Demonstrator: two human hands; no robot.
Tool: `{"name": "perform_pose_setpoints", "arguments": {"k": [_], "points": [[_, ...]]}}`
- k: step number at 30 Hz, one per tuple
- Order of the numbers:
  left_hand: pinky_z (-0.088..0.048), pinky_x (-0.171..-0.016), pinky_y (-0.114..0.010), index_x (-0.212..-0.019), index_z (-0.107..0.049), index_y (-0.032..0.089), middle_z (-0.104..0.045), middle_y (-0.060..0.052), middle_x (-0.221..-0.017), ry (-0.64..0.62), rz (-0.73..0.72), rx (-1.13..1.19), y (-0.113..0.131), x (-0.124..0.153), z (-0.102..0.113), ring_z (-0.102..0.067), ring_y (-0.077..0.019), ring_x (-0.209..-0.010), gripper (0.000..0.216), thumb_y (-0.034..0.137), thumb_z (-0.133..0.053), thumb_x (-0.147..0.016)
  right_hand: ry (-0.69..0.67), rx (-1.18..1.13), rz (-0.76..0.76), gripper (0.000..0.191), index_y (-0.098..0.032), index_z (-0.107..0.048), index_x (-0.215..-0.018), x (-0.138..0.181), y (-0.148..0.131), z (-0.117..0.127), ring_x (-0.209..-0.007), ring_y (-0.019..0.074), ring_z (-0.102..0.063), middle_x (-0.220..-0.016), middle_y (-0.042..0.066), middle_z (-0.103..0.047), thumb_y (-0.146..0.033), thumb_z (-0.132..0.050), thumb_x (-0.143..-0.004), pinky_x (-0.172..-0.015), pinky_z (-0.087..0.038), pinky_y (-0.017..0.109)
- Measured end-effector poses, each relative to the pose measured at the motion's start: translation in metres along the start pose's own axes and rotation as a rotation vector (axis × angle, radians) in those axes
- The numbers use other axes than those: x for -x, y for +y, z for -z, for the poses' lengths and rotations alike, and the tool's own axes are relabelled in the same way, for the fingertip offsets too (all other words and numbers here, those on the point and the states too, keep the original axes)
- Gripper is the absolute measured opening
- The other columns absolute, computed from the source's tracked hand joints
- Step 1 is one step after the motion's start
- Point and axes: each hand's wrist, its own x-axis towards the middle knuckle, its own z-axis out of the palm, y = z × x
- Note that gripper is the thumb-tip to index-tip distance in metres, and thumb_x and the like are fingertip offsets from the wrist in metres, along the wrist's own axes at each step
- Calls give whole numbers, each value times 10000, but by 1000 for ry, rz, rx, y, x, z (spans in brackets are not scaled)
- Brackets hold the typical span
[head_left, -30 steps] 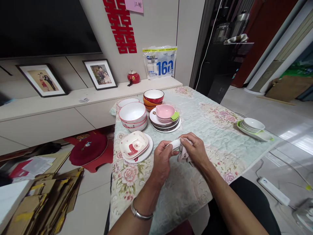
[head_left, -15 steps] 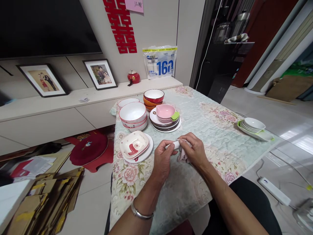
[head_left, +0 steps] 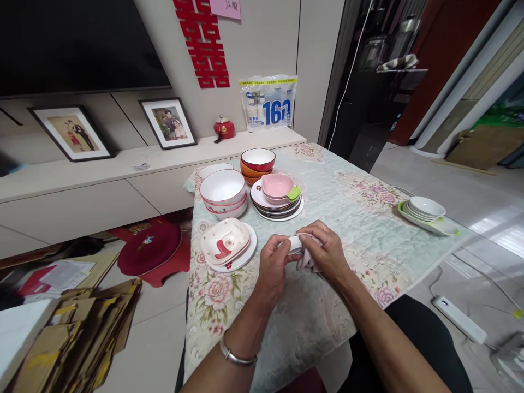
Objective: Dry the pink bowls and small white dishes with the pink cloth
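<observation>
Both my hands meet over the floral tablecloth (head_left: 360, 218), just in front of the dish stacks. My left hand (head_left: 272, 267) pinches a small white dish (head_left: 293, 244) by its edge. My right hand (head_left: 325, 252) is closed over the dish with a pale pink cloth (head_left: 306, 261) pressed against it. Most of the dish is hidden by my fingers. A square red-and-white dish on a white plate (head_left: 227, 244) lies just left of my left hand.
Behind my hands stand stacked red-rimmed white bowls (head_left: 223, 192), a pink bowl on stacked plates (head_left: 278, 194) and a red bowl on an orange one (head_left: 257, 161). Small white saucers on a tray (head_left: 426, 214) sit at the table's right edge. Cardboard (head_left: 82, 333) lies on the floor, left.
My hands stay together on the small dish and cloth; my fingers shift slightly as the cloth rubs it. Nothing else on the table has moved.
</observation>
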Motion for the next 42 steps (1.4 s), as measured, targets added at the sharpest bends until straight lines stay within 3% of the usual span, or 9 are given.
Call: {"name": "perform_pose_setpoints", "arguments": {"k": [7, 10, 15, 19, 23, 26, 34, 37, 42], "points": [[-565, -705, -320, -776, -632, 156, -665, -29, -833, -6, 38, 161, 4, 0, 0, -637, -171, -797, 267, 338, -794, -666, -8, -131, -159, 178, -215, -743, -878, -4, 7, 3, -818, 193, -632, -853, 34, -680, -354, -633, -877, -750, -488, 316], [-573, -711, -344, -771, -616, 162, -657, -21, -827, -21, 60, 213, 6, 0, -2, -632, -176, -799, 267, 313, -805, -656, -30, -254, -281, 202, -202, -719, -841, -5, 10, 4, -740, 185, -625, -801, 20, -687, -394, -655, -844, -666, -490, 297], [-553, -717, -321, -834, -679, 158, -675, -43, -868, -59, 14, 34, 2, 0, 0, -625, -177, -803, 208, 341, -716, -742, -47, -333, -384, 233, -198, -686, -827, -4, 8, 4, -581, 152, -559, -674, -11, -641, -430, -668, -819, -528, -440, 262], [-500, -708, -262, -899, -732, 164, -698, -43, -858, -47, -70, -319, -1, 1, 3, -622, -151, -747, 199, 307, -644, -792, -31, -250, -335, 198, -206, -691, -848, -2, 6, 2, -608, 166, -581, -670, -10, -645, -401, -656, -837, -550, -454, 271], [-462, -618, -245, -832, -703, 170, -674, -8, -733, -42, -71, -421, 1, 1, 2, -592, -133, -625, 172, 323, -700, -753, -9, -112, -214, 154, -211, -698, -855, -3, 6, 0, -773, 199, -640, -782, 15, -687, -355, -644, -855, -688, -499, 304], [-467, -616, -246, -805, -696, 172, -667, -4, -736, -12, -98, -387, 1, 0, 2, -585, -127, -611, 177, 339, -706, -749, 1, -20, -133, 155, -212, -712, -850, -3, 8, -1, -850, 205, -641, -865, 37, -686, -331, -617, -882, -778, -493, 326], [-483, -613, -246, -834, -693, 165, -670, -11, -744, 64, -74, -304, -5, -3, 6, -612, -128, -615, 206, 360, -694, -767, -22, 33, 29, 151, -211, -722, -892, -1, 1, -2, -823, 190, -614, -831, 36, -619, -274, -587, -918, -766, -479, 325], [-496, -616, -250, -837, -688, 158, -672, -15, -762, 61, -78, -260, -5, -2, 5, -618, -127, -623, 213, 356, -705, -760, -33, -5, 7, 150, -212, -728, -908, -2, 4, -1, -826, 192, -625, -841, 39, -632, -279, -594, -919, -754, -486, 327], [-553, -631, -279, -818, -636, 147, -662, -25, -817, 47, -41, 17, -3, -1, 1, -629, -148, -722, 276, 372, -758, -714, 56, 33, -57, 129, -212, -725, -919, -1, 8, -2, -814, 192, -637, -857, 40, -671, -260, -606, -904, -748, -491, 326]]}}
